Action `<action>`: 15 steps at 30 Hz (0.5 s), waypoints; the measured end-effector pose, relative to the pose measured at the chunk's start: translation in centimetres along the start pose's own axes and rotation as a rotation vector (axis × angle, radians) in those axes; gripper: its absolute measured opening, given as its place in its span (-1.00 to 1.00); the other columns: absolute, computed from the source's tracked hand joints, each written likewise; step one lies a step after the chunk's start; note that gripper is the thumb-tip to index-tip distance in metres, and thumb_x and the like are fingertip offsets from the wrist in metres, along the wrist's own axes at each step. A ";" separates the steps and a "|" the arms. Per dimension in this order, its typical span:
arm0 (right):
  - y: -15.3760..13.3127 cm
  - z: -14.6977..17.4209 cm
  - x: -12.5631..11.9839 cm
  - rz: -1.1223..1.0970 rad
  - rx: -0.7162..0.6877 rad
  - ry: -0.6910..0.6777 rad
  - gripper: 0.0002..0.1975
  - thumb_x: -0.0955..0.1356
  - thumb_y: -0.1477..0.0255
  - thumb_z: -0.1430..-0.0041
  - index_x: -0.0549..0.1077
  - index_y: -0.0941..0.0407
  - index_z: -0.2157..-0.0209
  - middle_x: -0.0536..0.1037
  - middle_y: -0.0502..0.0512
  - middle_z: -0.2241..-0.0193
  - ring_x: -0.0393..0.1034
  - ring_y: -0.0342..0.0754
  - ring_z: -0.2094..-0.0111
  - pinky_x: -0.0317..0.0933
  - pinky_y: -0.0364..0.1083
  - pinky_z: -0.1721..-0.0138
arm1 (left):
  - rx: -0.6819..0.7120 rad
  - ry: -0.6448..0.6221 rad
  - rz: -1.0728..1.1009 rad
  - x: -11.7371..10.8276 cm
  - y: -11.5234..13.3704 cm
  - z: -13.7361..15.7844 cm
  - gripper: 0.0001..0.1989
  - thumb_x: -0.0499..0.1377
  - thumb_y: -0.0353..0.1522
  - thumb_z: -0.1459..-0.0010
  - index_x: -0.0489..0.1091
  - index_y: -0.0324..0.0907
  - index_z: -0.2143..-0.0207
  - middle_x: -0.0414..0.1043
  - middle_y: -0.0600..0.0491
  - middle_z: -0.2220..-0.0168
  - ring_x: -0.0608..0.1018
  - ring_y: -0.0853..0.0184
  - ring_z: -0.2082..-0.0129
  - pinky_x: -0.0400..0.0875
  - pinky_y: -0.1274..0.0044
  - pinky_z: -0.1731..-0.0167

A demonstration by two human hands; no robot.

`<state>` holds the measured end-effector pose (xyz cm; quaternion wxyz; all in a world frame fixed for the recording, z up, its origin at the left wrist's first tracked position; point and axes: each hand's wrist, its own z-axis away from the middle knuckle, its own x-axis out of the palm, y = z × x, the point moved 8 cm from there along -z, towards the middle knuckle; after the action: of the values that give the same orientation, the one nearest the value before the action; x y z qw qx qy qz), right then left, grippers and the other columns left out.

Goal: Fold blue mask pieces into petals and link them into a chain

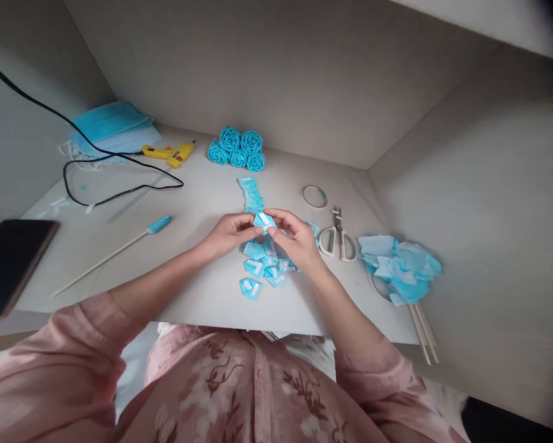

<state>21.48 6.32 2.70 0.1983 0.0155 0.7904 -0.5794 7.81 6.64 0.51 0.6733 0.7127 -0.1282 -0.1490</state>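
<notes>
My left hand [233,235] and my right hand [296,237] meet over the middle of the table. Between their fingertips they pinch a small folded blue petal piece [264,220] with a white strip on it. Under and in front of my hands lie several similar folded blue pieces [250,287], some partly hidden. Just beyond my fingers runs a crinkled light-blue strip [250,194]. Scissors with white handles [337,239] lie to the right of my right hand. On the left rests a wooden stick [101,266] with a blue wrapped tip [159,224].
Several blue rosettes [238,147] are stacked at the back. A yellow glue gun [175,154] with a looping black cord [119,195] lies near blue face masks [110,126]. A tape ring [314,196], crumpled blue-white fabric [401,264], wooden sticks [423,332] and a phone [15,261] lie around.
</notes>
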 end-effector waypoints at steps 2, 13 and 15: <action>0.1 0.1 0.2 -0.003 0.012 -0.027 -0.62 0.37 0.26 -0.18 0.49 0.05 -0.02 0.55 0.05 0.25 0.43 -0.06 0.22 0.34 -0.02 0.05 | 0.008 0.010 -0.013 -0.2 0.0 0.0 -0.67 0.25 -0.12 -0.04 0.37 -0.22 0.44 0.39 0.09 0.46 0.40 0.39 0.43 0.31 0.55 0.39; 0.1 0.0 0.1 0.006 0.029 -0.039 -0.60 0.39 0.29 -0.15 0.48 0.06 -0.02 0.48 0.00 0.36 0.39 -0.10 0.31 0.32 -0.08 0.18 | 0.054 0.061 -0.080 -1.0 0.9 0.1 -0.72 0.24 -0.17 -0.06 0.38 -0.22 0.45 0.37 0.10 0.48 0.37 0.40 0.44 0.28 0.56 0.39; 0.2 0.0 0.2 0.015 0.024 -0.038 -0.60 0.39 0.28 -0.14 0.48 0.05 -0.03 0.49 0.01 0.35 0.39 -0.10 0.32 0.32 -0.08 0.18 | 0.065 0.102 -0.048 -1.4 1.0 0.0 -0.70 0.24 -0.14 -0.07 0.39 -0.22 0.44 0.39 0.09 0.46 0.41 0.39 0.40 0.32 0.54 0.33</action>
<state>21.39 6.33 2.50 0.2176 0.0129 0.7794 -0.5874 6.56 7.07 1.56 0.6518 0.7437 -0.0812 -0.1243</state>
